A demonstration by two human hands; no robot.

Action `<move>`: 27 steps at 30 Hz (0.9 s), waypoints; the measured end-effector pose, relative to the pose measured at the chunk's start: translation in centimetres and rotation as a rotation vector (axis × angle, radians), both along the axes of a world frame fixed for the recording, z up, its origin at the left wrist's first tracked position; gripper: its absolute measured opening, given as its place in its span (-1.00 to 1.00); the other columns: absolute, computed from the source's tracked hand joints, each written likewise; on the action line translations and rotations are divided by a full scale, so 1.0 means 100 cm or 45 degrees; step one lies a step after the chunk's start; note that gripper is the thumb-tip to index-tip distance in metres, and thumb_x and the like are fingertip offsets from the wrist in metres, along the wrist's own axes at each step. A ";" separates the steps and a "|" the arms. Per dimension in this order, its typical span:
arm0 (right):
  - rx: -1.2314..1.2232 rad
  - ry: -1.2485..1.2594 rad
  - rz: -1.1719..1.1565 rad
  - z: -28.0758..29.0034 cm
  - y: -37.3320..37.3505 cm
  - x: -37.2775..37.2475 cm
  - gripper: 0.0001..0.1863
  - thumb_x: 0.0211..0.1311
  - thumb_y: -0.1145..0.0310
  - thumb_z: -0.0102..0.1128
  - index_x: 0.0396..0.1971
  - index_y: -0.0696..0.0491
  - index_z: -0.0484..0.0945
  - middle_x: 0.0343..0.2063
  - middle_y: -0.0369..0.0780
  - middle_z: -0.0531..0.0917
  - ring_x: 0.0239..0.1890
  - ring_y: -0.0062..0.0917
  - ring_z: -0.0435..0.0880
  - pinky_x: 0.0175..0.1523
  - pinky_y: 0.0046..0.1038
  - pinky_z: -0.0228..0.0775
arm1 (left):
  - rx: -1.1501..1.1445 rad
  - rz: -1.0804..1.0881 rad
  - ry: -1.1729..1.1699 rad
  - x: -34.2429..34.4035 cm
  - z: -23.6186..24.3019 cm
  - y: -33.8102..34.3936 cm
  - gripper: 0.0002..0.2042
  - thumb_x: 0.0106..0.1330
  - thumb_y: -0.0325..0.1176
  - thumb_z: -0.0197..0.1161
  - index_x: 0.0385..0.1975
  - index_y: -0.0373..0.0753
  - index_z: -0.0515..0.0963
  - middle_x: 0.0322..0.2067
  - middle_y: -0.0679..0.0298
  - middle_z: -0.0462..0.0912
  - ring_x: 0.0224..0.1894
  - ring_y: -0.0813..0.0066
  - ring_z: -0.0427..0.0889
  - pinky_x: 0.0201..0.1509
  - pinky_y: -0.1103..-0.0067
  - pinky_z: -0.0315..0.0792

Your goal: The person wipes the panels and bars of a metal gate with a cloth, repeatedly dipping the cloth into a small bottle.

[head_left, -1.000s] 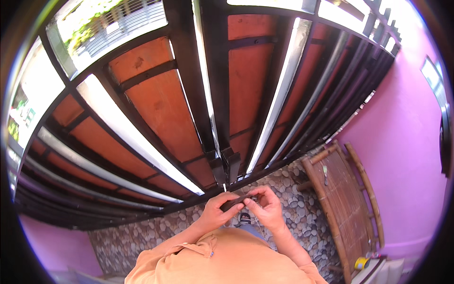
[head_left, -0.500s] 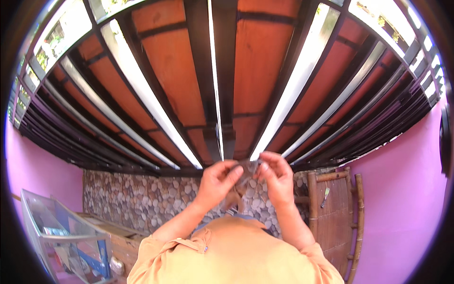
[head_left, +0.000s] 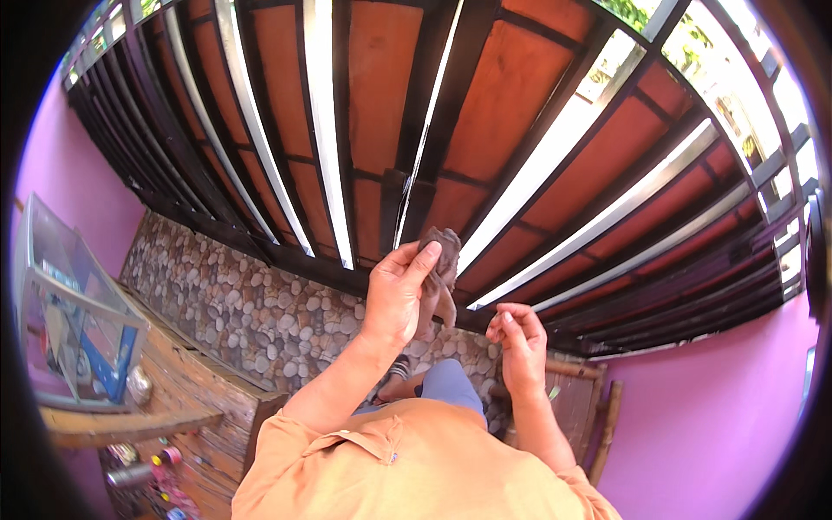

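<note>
My left hand grips a crumpled greyish-brown cloth between thumb and fingers, held up in front of the gate, which has orange-red panels, dark metal bars and a latch bracket near the middle. The cloth hangs down beside that hand. Off to the right, lower and apart from the cloth, my right hand is closed in a pinch; whatever it holds, if anything, is too small to make out.
A pebble-patterned floor lies below, with my sandalled foot on it. At left stand a glass case and a wooden bench with bottles and clutter. A bamboo bench stands at right by a pink wall.
My left hand has raised the cloth, which now hangs loosely. My right hand has released it and moved right and down. The view has turned toward the left-hand bench.
</note>
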State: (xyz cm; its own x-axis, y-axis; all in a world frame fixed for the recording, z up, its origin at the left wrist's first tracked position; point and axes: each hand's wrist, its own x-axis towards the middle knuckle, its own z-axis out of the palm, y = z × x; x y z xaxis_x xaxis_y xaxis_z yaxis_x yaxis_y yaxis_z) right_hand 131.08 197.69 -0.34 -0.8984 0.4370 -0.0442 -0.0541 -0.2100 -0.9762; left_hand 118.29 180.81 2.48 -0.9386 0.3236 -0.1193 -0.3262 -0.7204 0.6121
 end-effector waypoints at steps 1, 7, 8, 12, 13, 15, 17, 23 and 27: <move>-0.038 0.015 0.012 -0.002 0.008 0.004 -0.83 0.45 0.42 0.16 -0.07 0.15 0.57 -0.35 -0.27 0.65 -0.33 -0.59 0.61 -0.19 -0.56 0.40 | 0.009 0.091 -0.005 0.000 0.003 0.008 -0.81 0.38 -0.42 0.38 -0.09 -0.36 0.66 -0.26 0.31 0.73 -0.26 0.64 0.66 -0.15 0.69 0.52; -0.092 0.040 0.101 -0.010 0.068 0.008 -0.86 0.46 0.43 0.15 -0.10 0.14 0.58 -0.38 -0.26 0.64 -0.35 -0.57 0.59 -0.20 -0.55 0.40 | 0.011 0.507 0.166 -0.023 0.036 0.061 -0.71 0.38 -0.44 0.37 0.04 -0.43 0.62 -0.18 0.27 0.74 -0.20 0.63 0.68 -0.05 0.67 0.54; -0.111 0.038 0.113 -0.011 0.080 0.006 -0.87 0.46 0.43 0.14 -0.11 0.14 0.58 -0.38 -0.26 0.64 -0.36 -0.57 0.59 -0.21 -0.54 0.40 | 0.004 0.596 0.217 -0.028 0.043 0.070 -0.69 0.38 -0.45 0.37 0.06 -0.44 0.61 -0.15 0.25 0.74 -0.17 0.62 0.68 -0.02 0.68 0.54; -0.076 0.041 0.184 0.000 0.135 -0.004 -0.89 0.46 0.43 0.14 -0.14 0.13 0.56 -0.40 -0.24 0.63 -0.38 -0.57 0.59 -0.23 -0.53 0.43 | -0.024 0.986 0.400 -0.052 0.075 0.125 -0.69 0.41 -0.45 0.34 0.08 -0.45 0.62 -0.09 0.27 0.73 -0.13 0.69 0.66 -0.01 0.72 0.53; -0.058 0.061 0.213 0.003 0.150 -0.004 -0.90 0.46 0.44 0.14 -0.14 0.12 0.56 -0.40 -0.24 0.62 -0.37 -0.57 0.59 -0.23 -0.54 0.43 | -0.208 1.107 0.406 -0.058 0.080 0.136 -0.72 0.42 -0.45 0.32 0.06 -0.44 0.64 -0.10 0.28 0.74 -0.11 0.70 0.66 0.02 0.71 0.53; 0.020 0.070 0.285 0.015 0.174 -0.003 -0.90 0.45 0.45 0.14 -0.14 0.13 0.57 -0.41 -0.24 0.62 -0.37 -0.58 0.58 -0.22 -0.54 0.40 | -0.384 1.399 0.618 -0.082 0.079 0.162 -0.71 0.40 -0.46 0.35 0.07 -0.42 0.64 -0.07 0.21 0.75 -0.06 0.60 0.68 0.06 0.66 0.53; 0.041 0.066 0.344 0.018 0.196 -0.004 -0.90 0.44 0.47 0.15 -0.15 0.14 0.58 -0.41 -0.25 0.62 -0.38 -0.58 0.58 -0.21 -0.54 0.39 | -0.834 1.770 0.845 -0.102 0.076 0.179 -0.70 0.35 -0.52 0.36 0.06 -0.45 0.64 -0.03 0.13 0.74 -0.03 0.39 0.71 0.07 0.62 0.54; 0.063 0.022 0.476 0.008 0.238 -0.014 -0.89 0.46 0.44 0.13 -0.12 0.11 0.57 -0.39 -0.23 0.64 -0.36 -0.57 0.59 -0.18 -0.54 0.43 | -1.905 1.673 1.076 -0.110 0.059 0.193 -0.57 0.57 -0.23 -0.14 0.16 -0.42 0.53 0.27 -0.07 0.43 0.37 0.02 0.29 0.29 0.21 0.06; 0.023 -0.030 0.489 0.006 0.242 -0.022 -0.91 0.42 0.52 0.13 -0.16 0.14 0.58 -0.41 -0.25 0.63 -0.37 -0.59 0.58 -0.18 -0.53 0.42 | -1.970 1.505 1.098 -0.098 0.048 0.183 -0.36 0.61 -0.01 -0.34 0.23 -0.50 0.45 0.17 -0.06 0.32 0.19 -0.05 0.23 0.32 0.20 0.04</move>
